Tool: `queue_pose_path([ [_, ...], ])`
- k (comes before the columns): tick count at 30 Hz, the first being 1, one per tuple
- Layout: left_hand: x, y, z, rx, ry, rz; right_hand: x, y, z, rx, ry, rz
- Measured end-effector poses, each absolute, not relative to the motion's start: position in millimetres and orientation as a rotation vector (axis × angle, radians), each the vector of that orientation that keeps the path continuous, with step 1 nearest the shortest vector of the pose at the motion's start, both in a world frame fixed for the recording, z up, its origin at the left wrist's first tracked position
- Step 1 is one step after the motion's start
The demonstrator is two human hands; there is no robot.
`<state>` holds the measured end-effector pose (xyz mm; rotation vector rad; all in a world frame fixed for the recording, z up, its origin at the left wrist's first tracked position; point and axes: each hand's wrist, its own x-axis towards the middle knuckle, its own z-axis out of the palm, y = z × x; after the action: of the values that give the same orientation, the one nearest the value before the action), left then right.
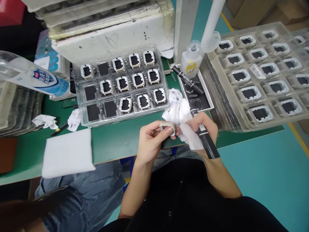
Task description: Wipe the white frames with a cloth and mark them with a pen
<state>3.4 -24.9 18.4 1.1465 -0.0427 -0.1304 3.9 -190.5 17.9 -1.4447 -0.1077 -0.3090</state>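
My left hand (151,139) pinches a small beige square frame part (167,126) between thumb and fingers, above the table's front edge. My right hand (204,126) holds a crumpled white cloth (178,111) against that part and also grips a black marker pen (205,138) that points down toward my lap. Just behind my hands lies a clear plastic tray (122,119) with several of the same frame parts in its pockets; some pockets at its left hold only black squares.
A stack of clear trays (260,83) filled with frame parts sits at the right. A small white bottle (191,61), a second black marker (187,80) and a shallow metal tray (209,100) stand between. A white foam pad (67,153), paper scraps and a water bottle (36,79) lie left.
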Motion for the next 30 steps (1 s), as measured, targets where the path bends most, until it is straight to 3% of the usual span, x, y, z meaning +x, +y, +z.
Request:
queue_pose_path([
  [15,6,-21,13,1.195,-0.100,-0.154,15,-199,23,-1.417,-0.252,0.018],
  [30,4,-24,14,1.232,-0.094,-0.116,20,-202,27,-1.459,-0.304,0.022],
])
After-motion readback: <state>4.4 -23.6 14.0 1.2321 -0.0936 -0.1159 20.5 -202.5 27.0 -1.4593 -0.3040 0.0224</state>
